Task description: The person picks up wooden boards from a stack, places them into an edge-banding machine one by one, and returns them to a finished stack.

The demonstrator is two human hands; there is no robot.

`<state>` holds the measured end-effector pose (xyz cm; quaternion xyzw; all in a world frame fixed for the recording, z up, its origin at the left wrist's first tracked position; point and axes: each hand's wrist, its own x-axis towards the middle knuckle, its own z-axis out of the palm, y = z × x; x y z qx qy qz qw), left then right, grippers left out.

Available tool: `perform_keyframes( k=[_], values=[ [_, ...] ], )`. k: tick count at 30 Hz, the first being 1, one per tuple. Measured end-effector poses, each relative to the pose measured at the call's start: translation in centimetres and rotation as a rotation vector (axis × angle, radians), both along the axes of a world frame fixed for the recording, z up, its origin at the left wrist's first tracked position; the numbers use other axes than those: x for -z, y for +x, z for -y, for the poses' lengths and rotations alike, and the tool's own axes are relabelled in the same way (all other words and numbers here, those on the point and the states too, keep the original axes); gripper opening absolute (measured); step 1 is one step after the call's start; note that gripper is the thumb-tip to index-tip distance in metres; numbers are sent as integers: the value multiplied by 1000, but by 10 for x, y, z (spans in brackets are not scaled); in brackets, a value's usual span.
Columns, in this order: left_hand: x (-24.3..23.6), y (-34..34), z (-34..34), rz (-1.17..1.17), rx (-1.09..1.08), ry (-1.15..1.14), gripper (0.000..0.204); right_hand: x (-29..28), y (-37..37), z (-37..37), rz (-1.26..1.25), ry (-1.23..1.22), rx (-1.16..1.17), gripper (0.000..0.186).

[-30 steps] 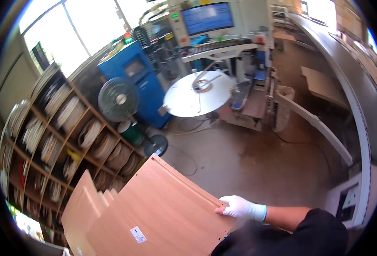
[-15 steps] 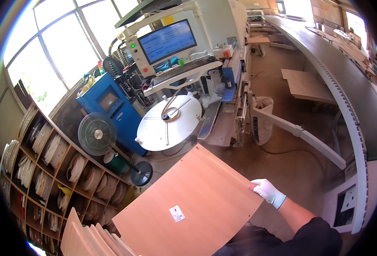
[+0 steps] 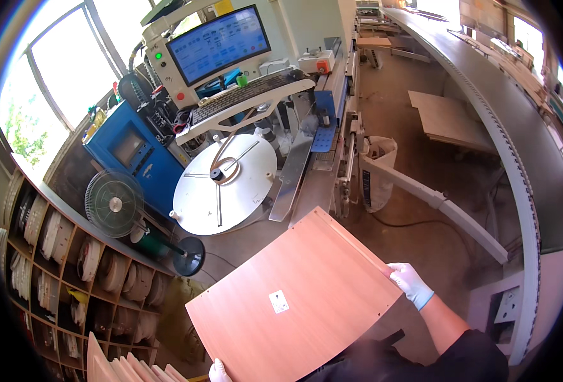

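A reddish-brown wood-grain panel (image 3: pixel 320 299) is held tilted in front of me, with a small white label (image 3: pixel 279 302) on its face and small holes near its corners. My right hand (image 3: pixel 412 284), in a white glove, is closed on the panel's right edge. At the lower left edge shows my left hand (image 3: pixel 218 371), gloved too, its thumb over the panel and its other fingers hidden beneath. Several similar panels (image 3: pixel 125 369) stand on edge at the lower left, next to the left hand.
Ahead is a machine with a monitor (image 3: pixel 219 43), a keyboard (image 3: pixel 246 95) and a round white reel table (image 3: pixel 230 197). A standing fan (image 3: pixel 114 204), a blue cabinet (image 3: pixel 132 159) and a rack of edging rolls (image 3: pixel 58 280) are at left. A long conveyor (image 3: pixel 485 108) runs along the right.
The panel has shifted slightly right, away from the upright panels, and my left hand has come into view on its lower left edge. My view has moved closer to the machine.
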<state>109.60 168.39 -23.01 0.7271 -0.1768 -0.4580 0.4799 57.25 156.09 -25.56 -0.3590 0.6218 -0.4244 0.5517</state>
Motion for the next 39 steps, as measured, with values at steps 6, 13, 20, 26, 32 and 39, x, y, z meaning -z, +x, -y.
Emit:
perform_keyframes(
  k=[6,13,20,26,32,39],
  values=[
    [27,8,85,-1,-8,-39,52,0,17,78,4,-8,29,29],
    [66,-6,154,40,-73,-9,54,29,11,165,-214,-79,-20,29],
    [91,-54,175,-74,-149,51,59,32,-30,248,-354,-16,-169,30],
    [172,-92,183,-85,-194,189,73,20,-73,348,-580,-4,-381,34],
    [106,-192,201,-199,-371,-46,52,50,-105,392,-564,-157,-432,38],
    [110,-231,192,-115,-447,-50,67,80,-104,378,353,70,13,31]
  ],
)
